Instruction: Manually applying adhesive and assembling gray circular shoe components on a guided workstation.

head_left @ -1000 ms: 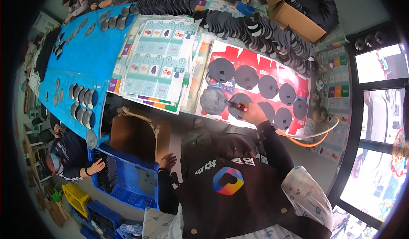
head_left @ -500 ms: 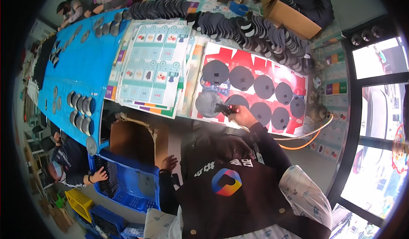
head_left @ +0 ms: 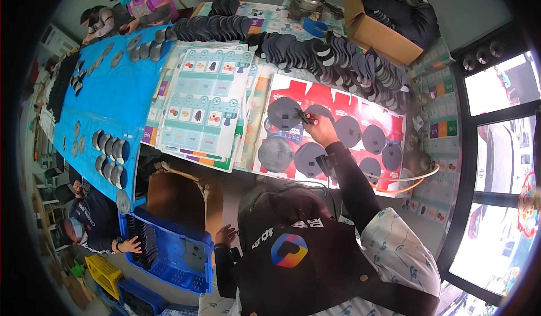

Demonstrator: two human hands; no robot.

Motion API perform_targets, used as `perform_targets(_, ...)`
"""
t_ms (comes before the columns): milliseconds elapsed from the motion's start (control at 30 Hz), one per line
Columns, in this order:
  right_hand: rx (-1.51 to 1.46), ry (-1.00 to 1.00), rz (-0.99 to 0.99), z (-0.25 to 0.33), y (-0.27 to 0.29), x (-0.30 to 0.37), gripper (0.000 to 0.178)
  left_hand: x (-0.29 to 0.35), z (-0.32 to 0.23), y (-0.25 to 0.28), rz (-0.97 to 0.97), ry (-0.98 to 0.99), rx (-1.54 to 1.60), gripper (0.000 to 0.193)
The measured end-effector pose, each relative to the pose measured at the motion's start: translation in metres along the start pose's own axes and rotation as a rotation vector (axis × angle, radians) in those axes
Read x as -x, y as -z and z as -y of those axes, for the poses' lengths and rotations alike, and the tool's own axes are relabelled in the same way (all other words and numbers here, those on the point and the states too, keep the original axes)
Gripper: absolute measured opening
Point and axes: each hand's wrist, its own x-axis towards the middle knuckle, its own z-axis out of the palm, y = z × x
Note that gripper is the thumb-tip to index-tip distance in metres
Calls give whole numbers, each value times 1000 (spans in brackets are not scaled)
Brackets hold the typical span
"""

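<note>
My right hand (head_left: 322, 130) is closed round a small dark tool (head_left: 305, 116) with red ends, whose exact kind I cannot make out. It hovers between the two discs at the far left of the sheet, partly covering one of them. Several flat dark grey discs (head_left: 277, 155), some showing small black squares, lie in two rows on a red and white printed sheet (head_left: 293, 85). Low beside the brown apron, away from the table, my left hand (head_left: 226, 235) has its fingers apart and holds nothing visible.
Stacked dark curved pieces (head_left: 338, 56) line the table behind the sheet, near a cardboard box (head_left: 389, 31). Printed sheets (head_left: 205, 102) lie left, then a blue-covered table (head_left: 107, 102). Hoses (head_left: 414, 174) curve at right. A blue crate (head_left: 169, 248) stands lower left; co-workers sit beyond.
My right hand has moved with the tool from the near row of discs to the far row. My left hand has dropped slightly, and the view has shifted a little.
</note>
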Motion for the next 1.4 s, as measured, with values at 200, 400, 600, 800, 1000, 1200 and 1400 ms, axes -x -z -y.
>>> perform_targets(200, 45, 104, 125, 3, -8, -15, 39, 8, 21, 11, -71, 46, 95, 44)
perform_targets(400, 24, 162, 41, -8, -6, -23, 38, 11, 7, -6, -103, 45, 68, 44)
perform_targets(600, 113, 147, 37, -2, -3, -28, 33, 7, -13, -15, -39, 52, 16, 50)
perform_targets(800, 144, 7, -91, 15, 27, -2, 26, 4, -31, -20, -54, -20, 51, 41)
perform_targets(1000, 52, 48, 17, -13, 11, -3, 33, -3, -34, -25, -57, 31, 24, 43)
perform_targets(1200, 106, -82, -18, -2, 29, 17, 35, -6, -31, -18, 33, -29, 3, 46)
perform_targets(1400, -128, -68, 1, -4, 9, 14, 37, -8, -21, -29, 29, -1, -62, 49)
